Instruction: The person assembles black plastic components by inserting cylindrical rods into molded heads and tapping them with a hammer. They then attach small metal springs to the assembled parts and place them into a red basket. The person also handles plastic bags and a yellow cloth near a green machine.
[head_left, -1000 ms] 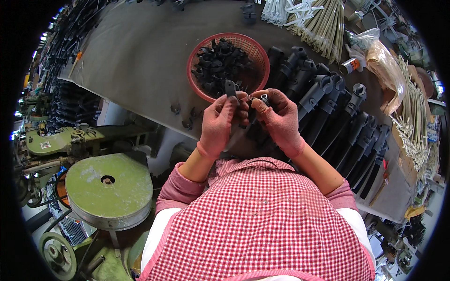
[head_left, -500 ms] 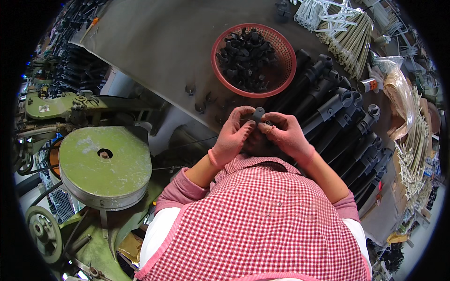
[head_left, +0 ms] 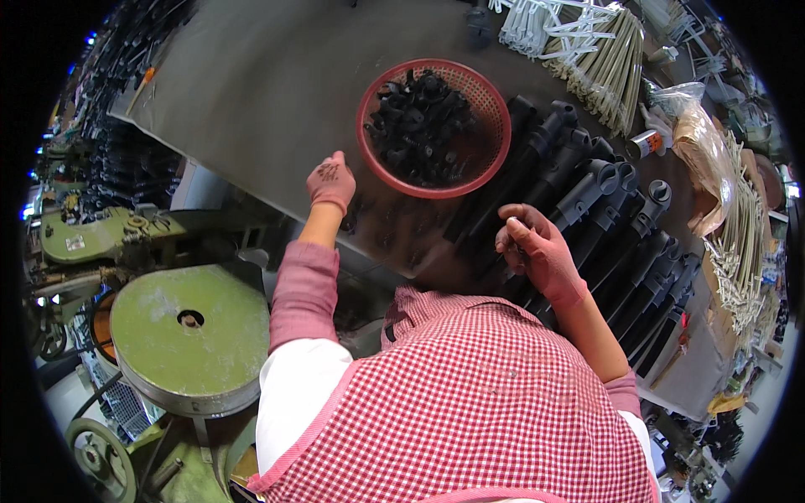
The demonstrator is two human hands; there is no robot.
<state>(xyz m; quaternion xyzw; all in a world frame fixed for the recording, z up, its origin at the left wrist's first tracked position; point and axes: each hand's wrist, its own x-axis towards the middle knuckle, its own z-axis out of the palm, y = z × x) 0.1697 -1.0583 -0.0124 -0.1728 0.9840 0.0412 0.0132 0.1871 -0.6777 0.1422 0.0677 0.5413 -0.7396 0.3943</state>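
My left hand (head_left: 332,183), in a pink glove, is stretched out over the grey table just left of the red basket (head_left: 364,159). Its back faces up and its fingers are curled down, so whatever they hold is hidden. Nearer to me, on the right, my right hand (head_left: 543,256) is closed with thumb and fingers curled together; anything in it is too small or dark to name. Small black curved clips (head_left: 423,117) fill much of the basket. Black tubes with clamp-like ends (head_left: 587,189) lie beside my right hand.
A green machine with a round cover (head_left: 189,335) stands at my left, close to the table edge. Bundles of pale rods (head_left: 599,75) and a clear plastic bag (head_left: 700,159) lie at the right. A white-and-orange can-like thing (head_left: 644,144) sits near them.
My hands were together in front of me around a small black flat part. They have separated: the left moved away to the left of the basket, the right shifted right.
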